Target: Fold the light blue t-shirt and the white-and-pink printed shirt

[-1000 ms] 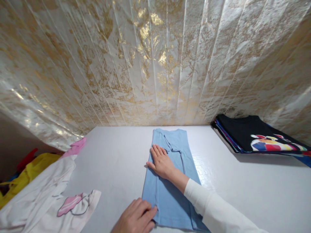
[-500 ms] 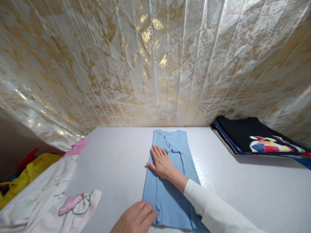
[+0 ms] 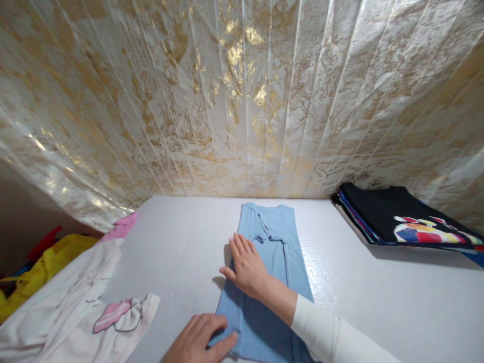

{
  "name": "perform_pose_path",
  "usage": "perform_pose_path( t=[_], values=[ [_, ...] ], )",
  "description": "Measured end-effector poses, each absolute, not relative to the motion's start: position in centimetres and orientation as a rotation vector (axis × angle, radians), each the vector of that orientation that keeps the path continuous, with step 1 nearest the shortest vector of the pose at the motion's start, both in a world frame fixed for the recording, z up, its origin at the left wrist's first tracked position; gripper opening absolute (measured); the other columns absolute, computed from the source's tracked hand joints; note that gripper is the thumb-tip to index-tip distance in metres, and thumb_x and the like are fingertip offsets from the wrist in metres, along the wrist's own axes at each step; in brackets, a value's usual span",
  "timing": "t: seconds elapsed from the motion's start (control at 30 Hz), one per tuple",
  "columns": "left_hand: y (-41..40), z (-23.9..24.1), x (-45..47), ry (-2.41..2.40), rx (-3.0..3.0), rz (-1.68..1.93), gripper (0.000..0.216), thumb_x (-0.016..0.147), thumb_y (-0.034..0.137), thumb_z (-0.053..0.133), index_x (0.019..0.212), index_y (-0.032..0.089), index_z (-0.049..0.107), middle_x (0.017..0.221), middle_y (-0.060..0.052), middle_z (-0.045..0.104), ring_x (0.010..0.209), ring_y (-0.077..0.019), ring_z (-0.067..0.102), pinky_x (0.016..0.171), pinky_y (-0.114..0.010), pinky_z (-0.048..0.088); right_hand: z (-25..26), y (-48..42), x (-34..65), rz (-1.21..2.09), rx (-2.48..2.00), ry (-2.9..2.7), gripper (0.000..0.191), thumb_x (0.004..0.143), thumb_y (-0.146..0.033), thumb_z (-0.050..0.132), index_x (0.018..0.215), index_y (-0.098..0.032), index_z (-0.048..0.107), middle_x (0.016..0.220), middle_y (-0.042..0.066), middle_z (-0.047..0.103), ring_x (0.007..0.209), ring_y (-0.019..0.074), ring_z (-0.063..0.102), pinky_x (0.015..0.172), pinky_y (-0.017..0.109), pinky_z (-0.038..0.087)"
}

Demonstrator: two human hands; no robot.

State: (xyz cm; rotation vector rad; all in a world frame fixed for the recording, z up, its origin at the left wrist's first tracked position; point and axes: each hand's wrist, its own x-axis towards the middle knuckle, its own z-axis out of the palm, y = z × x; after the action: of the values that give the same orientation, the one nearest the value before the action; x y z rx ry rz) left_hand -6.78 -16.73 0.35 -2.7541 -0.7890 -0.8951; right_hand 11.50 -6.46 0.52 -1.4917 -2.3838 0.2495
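Observation:
A light blue shirt (image 3: pixel 264 322), folded into a long narrow strip with creased folds near its far end, lies lengthwise in front of me. Over its left edge is my right hand (image 3: pixel 247 267), palm down with the fingers stretched out; the shadow beside the fingertips suggests they are slightly raised off the cloth. At the near left corner of the shirt rests my left hand (image 3: pixel 198 339), its thumb and index finger apart on the fabric. Part of this hand is cut off by the bottom of the view.
A stack of folded shirts, a black one (image 3: pixel 374 212) with a colourful print on top, lies at the right. White and pink printed clothing (image 3: pixel 75 307) spreads on the left, beside a yellow garment (image 3: pixel 56 257). A gold-patterned curtain (image 3: pixel 242 101) hangs behind the white table (image 3: pixel 170 252).
My right hand has moved toward me and slightly left, lifting a little from the cloth. My left hand has shifted left and its fingers have spread. The view has turned slightly.

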Motion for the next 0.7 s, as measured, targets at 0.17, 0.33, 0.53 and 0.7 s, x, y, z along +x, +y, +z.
perform_pose_path(
  t=[0.17,0.33,0.53,0.7],
  values=[
    [-17.6,1.6,-9.0,-1.114,-2.807,-0.826,0.035,0.081,0.008,0.044,0.112,0.021,0.056,0.099,-0.005,0.062,0.089,-0.0165,0.061,0.079,-0.023,0.052,-0.3,-7.5,11.2,0.276,-1.497,-2.378,0.082,0.091,-0.060,0.043,0.147,-0.002,0.031,0.156,0.020,0.019,0.145,0.0317,0.015,0.117,0.046,0.017],
    [-17.9,1.8,-9.2,-1.048,-2.887,-0.792,0.019,0.087,0.013,0.046,0.100,0.021,0.057,0.092,-0.004,0.062,0.082,-0.0166,0.060,0.073,-0.024,0.051,-0.6,-7.5,11.4,0.257,-1.484,-2.377,0.079,0.092,-0.060,0.043,0.147,-0.004,0.032,0.156,0.019,0.020,0.145,0.0305,0.015,0.117,0.046,0.018],
    [-16.9,1.6,-6.1,-0.763,-2.893,-0.781,0.024,0.098,0.015,0.036,0.100,0.018,0.060,0.084,-0.004,0.063,0.075,-0.0158,0.059,0.068,-0.026,0.049,-1.0,-7.6,11.3,0.241,-1.473,-2.378,0.079,0.092,-0.062,0.039,0.147,-0.006,0.032,0.156,0.018,0.019,0.145,0.0299,0.014,0.117,0.045,0.018],
    [-16.8,1.7,-5.1,-0.718,-2.936,-0.828,0.032,0.102,0.016,0.029,0.093,0.016,0.060,0.076,-0.003,0.062,0.066,-0.0134,0.056,0.061,-0.023,0.046,-1.0,-5.3,12.5,0.175,-1.536,-2.354,0.084,0.091,-0.064,0.039,0.147,-0.002,0.031,0.155,0.020,0.022,0.145,0.0306,0.017,0.117,0.045,0.018]
  ],
)
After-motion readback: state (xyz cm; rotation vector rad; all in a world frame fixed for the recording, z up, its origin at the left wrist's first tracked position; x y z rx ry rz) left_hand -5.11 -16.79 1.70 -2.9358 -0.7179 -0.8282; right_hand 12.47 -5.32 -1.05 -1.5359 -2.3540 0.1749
